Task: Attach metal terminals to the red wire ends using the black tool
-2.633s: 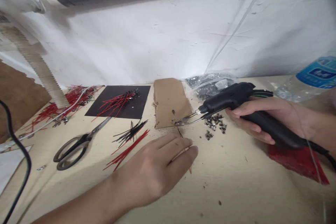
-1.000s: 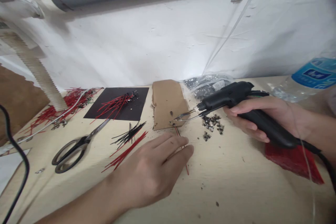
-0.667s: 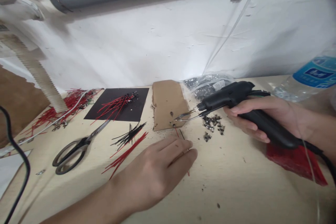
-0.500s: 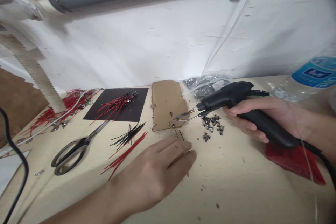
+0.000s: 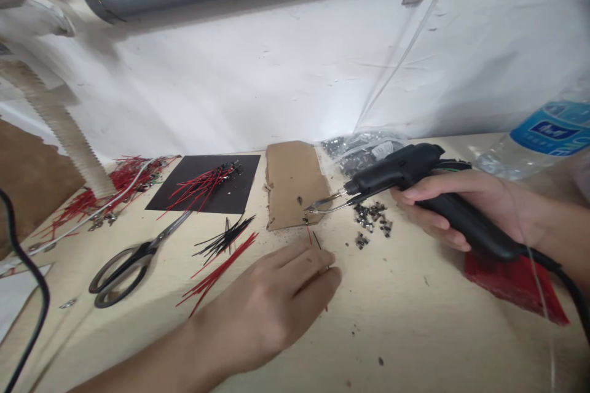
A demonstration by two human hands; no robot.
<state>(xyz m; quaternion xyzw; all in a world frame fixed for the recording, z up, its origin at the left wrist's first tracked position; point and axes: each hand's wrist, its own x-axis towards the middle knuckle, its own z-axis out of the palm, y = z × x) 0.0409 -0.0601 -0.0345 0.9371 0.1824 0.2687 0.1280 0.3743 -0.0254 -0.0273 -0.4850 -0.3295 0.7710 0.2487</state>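
Across the pale worktop [image 5: 391, 331] we go, and one soldering gun [image 5: 401, 167] sits right of centre, handle slanting from lower right to upper left, its metal tip pointing left and slightly down. The left hand [image 5: 276, 295] is curled in a pinch, forearm cut off at the bottom edge. The right hand [image 5: 493, 196] clasps the gun's handle, covering part of it. Next, one brown cardboard piece [image 5: 295, 178], long side running away toward the wall. One pair of scissors [image 5: 150, 247]; then two loose bundles, red wires [image 5: 221, 270] and black wires [image 5: 227, 236], strands too overlapped to count. Down to two single wires [image 5: 317, 241], one red, one black, slanting down-right into the left hand's pinch, middles hidden by fingers. Smallest, one metal part [image 5: 305, 219] just beside the tip, contact impossible to make out.
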